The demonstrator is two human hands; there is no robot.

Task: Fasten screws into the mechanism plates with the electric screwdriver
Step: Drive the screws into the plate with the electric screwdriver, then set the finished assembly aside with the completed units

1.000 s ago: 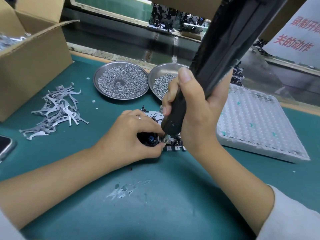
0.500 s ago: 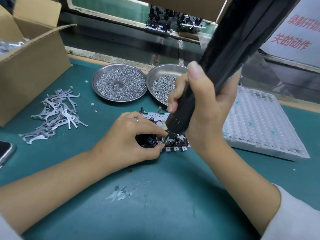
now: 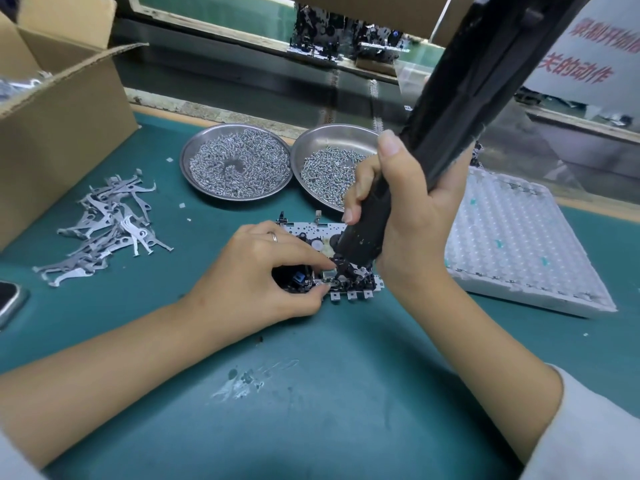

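Green mat (image 3: 311, 410): right hand (image 3: 412, 216) grips black screwdriver (image 3: 460, 109).

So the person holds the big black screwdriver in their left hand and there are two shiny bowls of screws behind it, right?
Not quite. The head view shows the right hand gripping the black screwdriver; the left hand steadies the mechanism plate. The two shiny bowls of screws are right.

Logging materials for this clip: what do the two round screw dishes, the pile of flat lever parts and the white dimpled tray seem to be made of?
Two round screw dishes: likely stainless steel, brushed and reflective. Pile of flat lever parts: thin stamped metal, dull grey sheen. White dimpled tray: probably moulded plastic or foam, matte; the look leaves it open.
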